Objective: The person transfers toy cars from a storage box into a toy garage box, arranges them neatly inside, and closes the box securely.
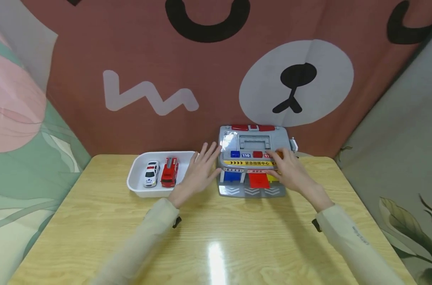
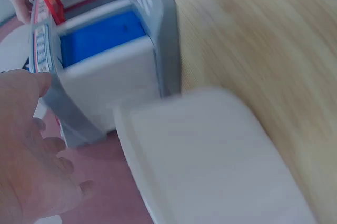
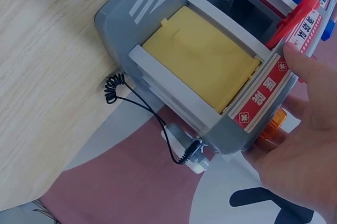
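A grey toy garage (image 1: 253,144) with a yellow sign strip and coloured roof buttons stands at the back of the table. Its red door (image 1: 259,180) is swung up and out, while the blue door (image 2: 102,37) and yellow door (image 3: 202,58) are closed. My right hand (image 1: 290,170) grips the roof's front edge at the right, thumb on the front sign and fingers over the roof beside the orange button (image 3: 274,124). My left hand (image 1: 198,171) is spread out at the garage's left side, its fingers straight; whether it touches the garage is unclear.
Left of the garage, a white tray (image 1: 133,180) holds a white police car (image 1: 151,174) and a red fire truck (image 1: 170,172). A coiled black cord (image 3: 117,84) hangs at the garage's right side. A printed curtain (image 1: 216,79) rises behind the wooden table (image 1: 187,245).
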The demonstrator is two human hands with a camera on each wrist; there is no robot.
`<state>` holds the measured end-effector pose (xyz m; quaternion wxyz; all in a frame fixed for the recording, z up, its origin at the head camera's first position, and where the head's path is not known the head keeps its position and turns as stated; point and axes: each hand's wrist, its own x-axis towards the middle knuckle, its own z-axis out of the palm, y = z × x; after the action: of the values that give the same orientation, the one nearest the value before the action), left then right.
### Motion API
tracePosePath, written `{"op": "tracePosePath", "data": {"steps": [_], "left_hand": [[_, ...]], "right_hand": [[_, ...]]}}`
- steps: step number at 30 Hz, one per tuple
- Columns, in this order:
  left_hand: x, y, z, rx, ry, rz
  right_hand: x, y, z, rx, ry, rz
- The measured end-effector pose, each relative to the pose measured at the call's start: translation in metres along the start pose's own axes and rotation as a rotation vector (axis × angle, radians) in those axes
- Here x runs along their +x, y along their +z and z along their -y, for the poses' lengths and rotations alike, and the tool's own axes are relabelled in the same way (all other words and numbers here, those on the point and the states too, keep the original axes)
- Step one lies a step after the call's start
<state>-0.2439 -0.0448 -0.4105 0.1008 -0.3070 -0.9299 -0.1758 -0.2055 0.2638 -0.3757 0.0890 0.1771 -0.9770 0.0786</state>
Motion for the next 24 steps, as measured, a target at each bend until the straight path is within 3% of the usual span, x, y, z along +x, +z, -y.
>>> {"op": "tracePosePath", "data": {"steps": [8, 16, 21, 24], "left_hand": [[-0.021, -0.013, 0.037, 0.039, -0.088, 0.016], [-0.034, -0.018, 0.059, 0.028, -0.139, 0.012], [-0.043, -0.026, 0.078, -0.029, -0.180, -0.050], [-0.048, -0.028, 0.092, -0.124, -0.228, -0.096]], "right_hand": [[0.001, 0.002, -0.001, -0.005, 0.007, -0.013], [0.000, 0.001, -0.002, -0.010, -0.009, -0.023], [-0.001, 0.002, -0.001, -0.004, -0.007, -0.030], [-0.001, 0.002, -0.001, -0.001, 0.000, -0.027]]}}
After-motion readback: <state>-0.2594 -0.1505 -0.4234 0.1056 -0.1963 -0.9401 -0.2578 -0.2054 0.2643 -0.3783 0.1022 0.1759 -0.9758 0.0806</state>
